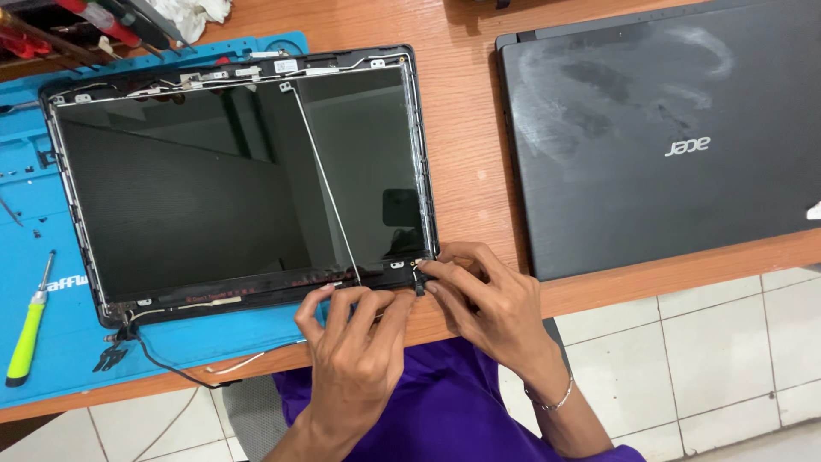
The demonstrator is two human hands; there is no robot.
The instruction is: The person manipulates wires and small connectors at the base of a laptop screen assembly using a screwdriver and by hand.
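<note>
A bare laptop screen panel (231, 180) lies in its dark back cover on a blue work mat (51, 342). A thin white cable (329, 192) runs diagonally across the glass. My left hand (355, 342) rests its fingertips on the panel's near edge, right of the middle. My right hand (487, 299) pinches a small dark part (420, 278) at the panel's near right corner. A bracelet sits on the right wrist.
A closed dark grey laptop (667, 128) lies on the wooden table at the right. A green-handled screwdriver (30, 329) lies on the mat at the left. Red-handled tools (77, 26) and a white cloth sit at the back left. Loose black cables (162, 359) trail over the table's front edge.
</note>
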